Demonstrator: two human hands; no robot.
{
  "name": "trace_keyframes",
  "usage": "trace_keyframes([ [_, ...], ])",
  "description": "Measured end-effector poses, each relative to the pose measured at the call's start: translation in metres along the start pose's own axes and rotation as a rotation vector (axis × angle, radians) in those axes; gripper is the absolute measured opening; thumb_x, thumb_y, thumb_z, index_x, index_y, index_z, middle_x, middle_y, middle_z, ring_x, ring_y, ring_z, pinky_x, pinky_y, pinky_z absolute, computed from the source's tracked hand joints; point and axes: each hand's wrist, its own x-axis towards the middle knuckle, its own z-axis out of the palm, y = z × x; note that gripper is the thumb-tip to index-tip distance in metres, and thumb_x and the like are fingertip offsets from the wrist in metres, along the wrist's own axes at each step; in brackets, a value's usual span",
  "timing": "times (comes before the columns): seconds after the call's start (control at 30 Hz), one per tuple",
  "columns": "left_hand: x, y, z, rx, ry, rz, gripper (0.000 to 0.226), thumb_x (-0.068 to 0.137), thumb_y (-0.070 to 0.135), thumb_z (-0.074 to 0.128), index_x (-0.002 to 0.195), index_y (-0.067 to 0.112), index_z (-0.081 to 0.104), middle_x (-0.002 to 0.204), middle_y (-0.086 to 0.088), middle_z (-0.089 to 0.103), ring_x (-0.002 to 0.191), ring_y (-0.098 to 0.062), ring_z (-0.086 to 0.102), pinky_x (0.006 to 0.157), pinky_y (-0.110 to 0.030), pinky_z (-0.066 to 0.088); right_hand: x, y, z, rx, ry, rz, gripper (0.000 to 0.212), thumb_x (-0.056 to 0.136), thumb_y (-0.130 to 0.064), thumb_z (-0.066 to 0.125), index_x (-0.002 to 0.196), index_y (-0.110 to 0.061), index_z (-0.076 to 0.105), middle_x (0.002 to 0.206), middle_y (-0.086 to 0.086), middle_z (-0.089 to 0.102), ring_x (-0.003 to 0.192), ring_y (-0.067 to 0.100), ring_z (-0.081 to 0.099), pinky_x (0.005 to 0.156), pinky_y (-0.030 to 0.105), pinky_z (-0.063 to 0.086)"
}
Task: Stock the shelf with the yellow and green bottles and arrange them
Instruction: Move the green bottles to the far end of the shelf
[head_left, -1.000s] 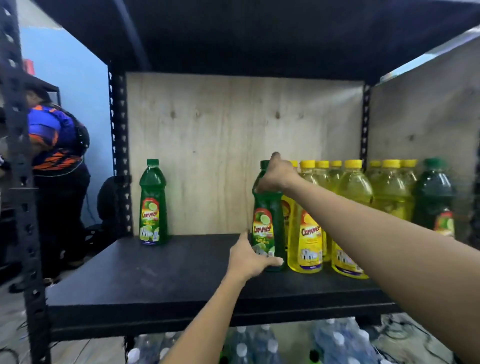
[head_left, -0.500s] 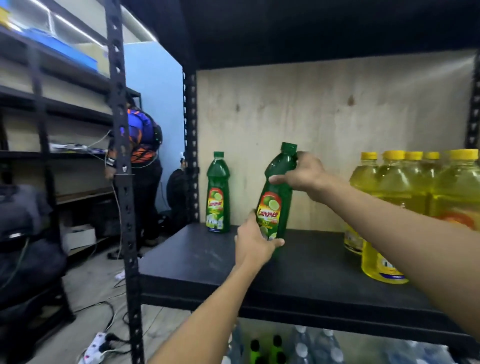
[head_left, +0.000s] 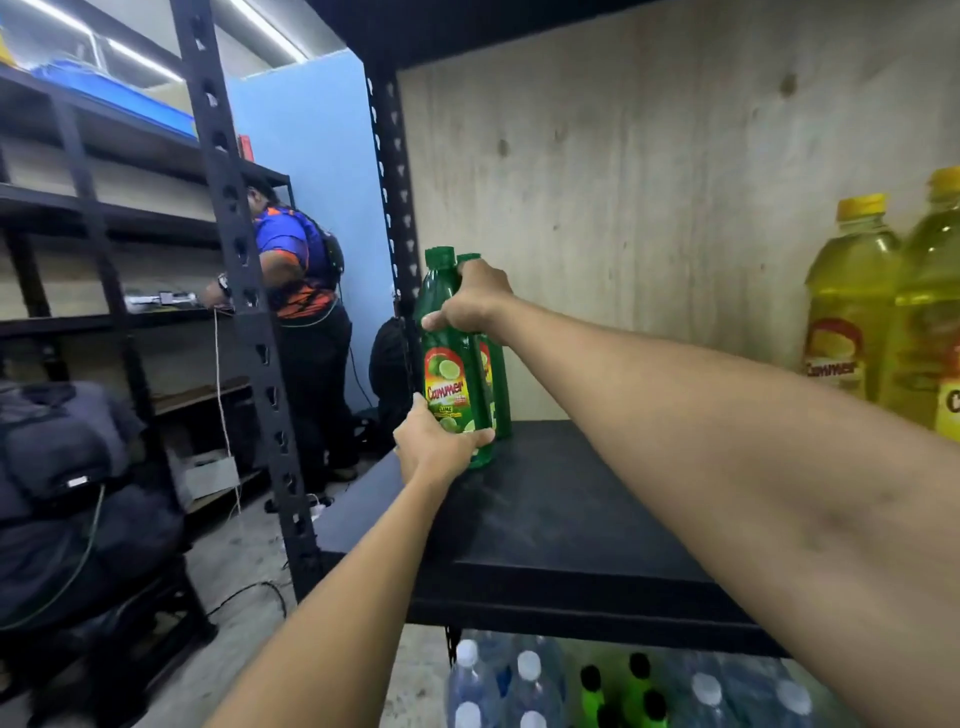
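I hold a green bottle (head_left: 447, 364) with a lime label upright at the left end of the black shelf (head_left: 561, 519). My left hand (head_left: 431, 449) grips its base and my right hand (head_left: 475, 304) grips its neck. Its bottom sits at or just above the shelf board. Right behind it, almost touching, stands a second green bottle (head_left: 496, 384), mostly hidden. At the right edge stand yellow bottles (head_left: 852, 301) with yellow caps against the plywood back wall.
A perforated black upright (head_left: 249, 322) stands left of the shelf. Beyond it a person in a blue and orange shirt (head_left: 304, 270) works at another rack. Water bottles (head_left: 519, 680) and green-capped bottles fill the level below. Dark bags (head_left: 78, 493) lie at the left.
Both hands carried the green bottle left from beside the yellow bottles to the shelf's left end, and stood it upright in front of the other green bottle. The view swung left.
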Motion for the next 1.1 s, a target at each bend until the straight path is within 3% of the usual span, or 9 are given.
trace_keyframes([
  [0.2, 0.008, -0.014, -0.006, 0.101, -0.023, 0.065, 0.069, 0.059, 0.053, 0.087, 0.115, 0.026, 0.058, 0.099, 0.009, 0.067, 0.094, -0.015, 0.061, 0.083, -0.031, 0.05, 0.003, 0.002, 0.006, -0.026, -0.007, 0.007, 0.087, 0.074, -0.035, 0.086, 0.144, -0.008, 0.041, 0.143, 0.011, 0.052, 0.128, 0.029, 0.054, 0.103, 0.037, 0.048],
  [0.4, -0.002, -0.012, -0.007, 0.06, -0.078, 0.059, 0.065, 0.07, 0.04, 0.086, 0.121, 0.02, 0.051, 0.094, 0.01, 0.061, 0.087, -0.011, 0.058, 0.073, -0.023, 0.041, -0.005, 0.001, 0.008, -0.013, -0.003, 0.018, 0.082, 0.075, -0.035, 0.085, 0.141, -0.006, 0.044, 0.137, 0.011, 0.056, 0.123, 0.029, 0.057, 0.1, 0.038, 0.05],
  [0.57, -0.029, 0.011, -0.027, 0.054, -0.179, -0.126, 0.102, 0.076, 0.025, 0.083, 0.153, 0.006, 0.02, 0.139, -0.007, 0.048, 0.125, -0.026, 0.049, 0.087, -0.03, 0.042, -0.042, 0.006, -0.031, 0.117, -0.116, 0.067, 0.075, 0.075, -0.032, 0.085, 0.136, -0.007, 0.05, 0.132, 0.008, 0.059, 0.121, 0.028, 0.058, 0.101, 0.042, 0.05],
  [0.63, -0.06, 0.028, -0.038, 0.048, -0.067, -0.004, 0.099, 0.079, 0.019, 0.078, 0.156, 0.014, 0.016, 0.142, -0.009, 0.04, 0.128, -0.026, 0.044, 0.094, -0.03, 0.038, -0.082, 0.013, -0.074, 0.14, -0.1, 0.025, 0.068, 0.075, -0.026, 0.085, 0.135, -0.011, 0.057, 0.132, 0.009, 0.061, 0.118, 0.025, 0.061, 0.102, 0.039, 0.051],
  [0.73, -0.114, 0.061, -0.047, -0.06, 0.057, 0.314, 0.07, 0.079, 0.016, 0.076, 0.139, 0.031, 0.045, 0.127, -0.004, 0.047, 0.114, -0.021, 0.052, 0.096, -0.03, 0.043, -0.164, 0.029, -0.159, 0.153, -0.105, -0.001, 0.034, 0.079, -0.021, 0.082, 0.112, -0.015, 0.073, 0.1, 0.002, 0.075, 0.088, 0.016, 0.069, 0.084, 0.032, 0.057],
  [0.8, -0.149, 0.088, -0.042, -0.175, -0.037, 0.431, 0.05, 0.079, 0.013, 0.077, 0.117, 0.04, 0.058, 0.116, 0.002, 0.057, 0.099, -0.015, 0.061, 0.087, -0.033, 0.055, -0.215, 0.049, -0.219, 0.138, 0.003, 0.049, 0.02, 0.082, -0.015, 0.079, 0.102, -0.013, 0.075, 0.085, 0.0, 0.074, 0.074, 0.012, 0.065, 0.07, 0.028, 0.053],
  [0.9, -0.21, 0.143, -0.018, -0.317, -0.248, 0.484, 0.034, 0.081, 0.009, 0.075, 0.098, 0.038, 0.068, 0.095, 0.014, 0.07, 0.084, -0.002, 0.068, 0.074, -0.015, 0.054, -0.275, 0.087, -0.313, 0.021, 0.351, 0.137, 0.012, 0.08, -0.012, 0.078, 0.091, -0.014, 0.076, 0.075, -0.001, 0.071, 0.065, 0.01, 0.062, 0.061, 0.024, 0.048],
  [1.0, -0.268, 0.202, 0.019, -0.395, -0.451, 0.509, 0.029, 0.08, 0.008, 0.076, 0.093, 0.033, 0.072, 0.085, 0.015, 0.074, 0.078, 0.001, 0.07, 0.074, -0.013, 0.053, -0.313, 0.127, -0.389, -0.215, 0.666, 0.246, 0.021, 0.074, -0.02, 0.079, 0.095, -0.021, 0.073, 0.081, -0.003, 0.069, 0.079, 0.014, 0.065, 0.07, 0.024, 0.047],
  [1.1, -0.315, 0.254, 0.068, -0.447, -0.667, 0.458, 0.033, 0.079, 0.006, 0.078, 0.093, 0.035, 0.071, 0.089, 0.012, 0.074, 0.081, -0.01, 0.073, 0.078, -0.032, 0.059, -0.323, 0.158, -0.441, -0.343, 0.715, 0.329, 0.041, 0.073, -0.025, 0.079, 0.112, -0.02, 0.065, 0.105, 0.005, 0.068, 0.105, 0.023, 0.063, 0.088, 0.032, 0.048],
])
